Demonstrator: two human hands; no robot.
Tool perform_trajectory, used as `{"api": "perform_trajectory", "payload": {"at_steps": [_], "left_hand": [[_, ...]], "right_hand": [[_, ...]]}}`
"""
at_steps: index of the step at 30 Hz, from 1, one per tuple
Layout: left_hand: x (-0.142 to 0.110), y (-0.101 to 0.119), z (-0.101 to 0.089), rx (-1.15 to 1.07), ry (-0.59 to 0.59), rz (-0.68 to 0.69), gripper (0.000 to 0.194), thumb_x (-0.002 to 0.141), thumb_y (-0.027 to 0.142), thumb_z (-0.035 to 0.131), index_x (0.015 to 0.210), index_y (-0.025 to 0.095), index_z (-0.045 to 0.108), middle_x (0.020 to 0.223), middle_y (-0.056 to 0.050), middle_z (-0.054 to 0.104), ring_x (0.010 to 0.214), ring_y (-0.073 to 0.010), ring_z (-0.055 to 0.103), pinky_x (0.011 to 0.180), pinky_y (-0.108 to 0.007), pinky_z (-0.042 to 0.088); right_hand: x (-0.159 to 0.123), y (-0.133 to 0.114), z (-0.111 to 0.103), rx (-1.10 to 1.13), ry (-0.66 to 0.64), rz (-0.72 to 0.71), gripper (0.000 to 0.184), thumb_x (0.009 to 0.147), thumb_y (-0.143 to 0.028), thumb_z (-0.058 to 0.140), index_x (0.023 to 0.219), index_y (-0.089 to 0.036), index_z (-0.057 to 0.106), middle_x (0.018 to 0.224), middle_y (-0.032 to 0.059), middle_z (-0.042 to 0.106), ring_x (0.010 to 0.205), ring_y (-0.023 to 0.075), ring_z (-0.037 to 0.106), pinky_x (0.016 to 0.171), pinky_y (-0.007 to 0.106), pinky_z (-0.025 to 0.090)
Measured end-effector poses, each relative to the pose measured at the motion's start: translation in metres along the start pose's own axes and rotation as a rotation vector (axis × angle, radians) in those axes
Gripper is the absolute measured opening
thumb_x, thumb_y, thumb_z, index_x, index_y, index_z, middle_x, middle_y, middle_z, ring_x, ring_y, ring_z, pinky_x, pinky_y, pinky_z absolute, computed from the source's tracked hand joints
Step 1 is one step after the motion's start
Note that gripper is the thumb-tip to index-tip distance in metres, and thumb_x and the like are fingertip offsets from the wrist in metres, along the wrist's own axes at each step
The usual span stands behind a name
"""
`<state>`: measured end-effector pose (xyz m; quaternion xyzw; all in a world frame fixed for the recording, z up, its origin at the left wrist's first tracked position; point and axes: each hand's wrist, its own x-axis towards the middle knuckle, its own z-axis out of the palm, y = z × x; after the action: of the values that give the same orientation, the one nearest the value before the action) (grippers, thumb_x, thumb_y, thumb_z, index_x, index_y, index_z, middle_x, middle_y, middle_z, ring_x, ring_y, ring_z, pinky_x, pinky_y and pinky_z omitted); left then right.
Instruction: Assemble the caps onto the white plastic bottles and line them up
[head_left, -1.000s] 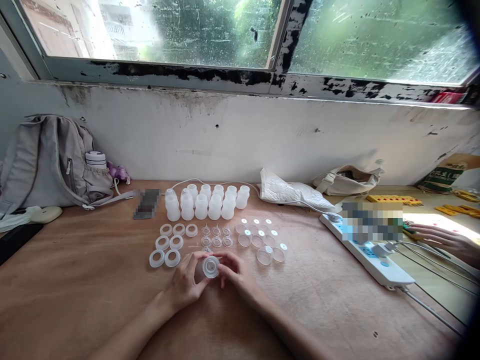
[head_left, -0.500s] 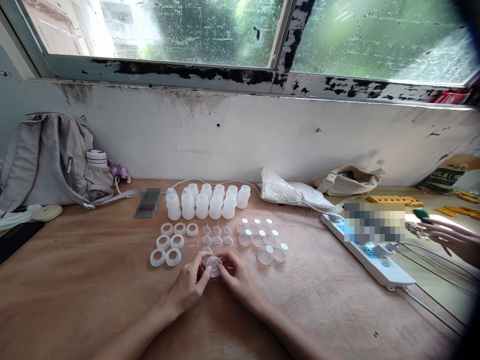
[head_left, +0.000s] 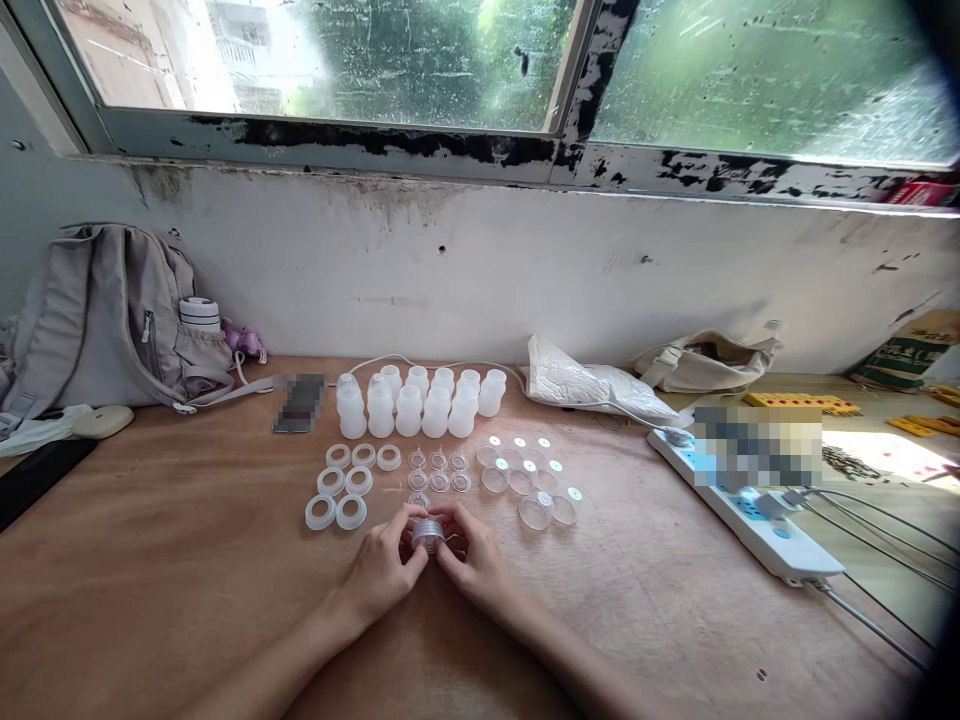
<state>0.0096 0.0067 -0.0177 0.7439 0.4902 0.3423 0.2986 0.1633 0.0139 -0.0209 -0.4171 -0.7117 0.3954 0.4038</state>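
Note:
My left hand (head_left: 390, 555) and my right hand (head_left: 469, 550) pinch a translucent ridged screw ring (head_left: 428, 535) between them, low over the table. Its ribbed side faces me, and fingertips cover its edges. Just beyond the hands lie several see-through bottle nipples (head_left: 439, 480) in rows. To their left are several loose translucent screw rings (head_left: 330, 481). Several see-through round covers (head_left: 535, 513), each with a white dot, lie on the right. Behind these stand several frosted plastic bottles (head_left: 409, 410) in two rows, two of the front ones topped with caps.
A wooden table (head_left: 187, 590) carries everything. At the right lies a white power strip (head_left: 750, 510) with plugged cables. A grey backpack (head_left: 112, 310) sits far left, near a blurred dark slab (head_left: 300, 403). A white padded pouch (head_left: 585, 385) and a beige bag (head_left: 709, 362) rest by the wall.
The screw ring has tipped in my fingers, from showing its round face to showing its ribbed side. Another person's hand with a green-handled tool has left the right edge.

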Motion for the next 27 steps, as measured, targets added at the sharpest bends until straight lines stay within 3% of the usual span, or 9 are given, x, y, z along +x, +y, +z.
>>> {"api": "perform_trajectory", "payload": {"at_steps": [10, 21, 27], "left_hand": [[0.0016, 0.0036, -0.0018, -0.084, -0.009, -0.044, 0.023, 0.077, 0.017, 0.046, 0.100, 0.021, 0.048, 0.077, 0.000, 0.064, 0.062, -0.0124, 0.059, 0.057, -0.022, 0.045], [0.0009, 0.0039, 0.0021, -0.050, 0.007, -0.086, 0.021, 0.076, 0.018, 0.046, 0.096, 0.021, 0.050, 0.066, 0.002, 0.056, 0.055, -0.0120, 0.053, 0.051, -0.021, 0.041], [0.0011, 0.0055, 0.0009, -0.059, 0.023, -0.087, 0.019, 0.076, 0.019, 0.046, 0.094, 0.021, 0.050, 0.066, 0.003, 0.057, 0.054, -0.0118, 0.052, 0.052, -0.020, 0.039]], "right_hand": [[0.0007, 0.0018, 0.0013, 0.028, 0.007, 0.020, 0.014, 0.080, -0.019, 0.048, 0.093, -0.019, 0.049, 0.077, 0.0026, 0.062, 0.065, 0.0126, 0.060, 0.058, 0.024, 0.050], [0.0023, 0.0052, 0.0038, -0.064, 0.060, 0.043, 0.011, 0.071, -0.010, 0.048, 0.078, -0.019, 0.047, 0.062, -0.0030, 0.054, 0.051, 0.0084, 0.047, 0.047, 0.019, 0.038], [0.0011, 0.0026, 0.0044, -0.054, 0.042, 0.030, 0.007, 0.074, -0.016, 0.050, 0.080, -0.020, 0.047, 0.059, -0.0041, 0.051, 0.049, 0.0084, 0.046, 0.045, 0.019, 0.037]]}}
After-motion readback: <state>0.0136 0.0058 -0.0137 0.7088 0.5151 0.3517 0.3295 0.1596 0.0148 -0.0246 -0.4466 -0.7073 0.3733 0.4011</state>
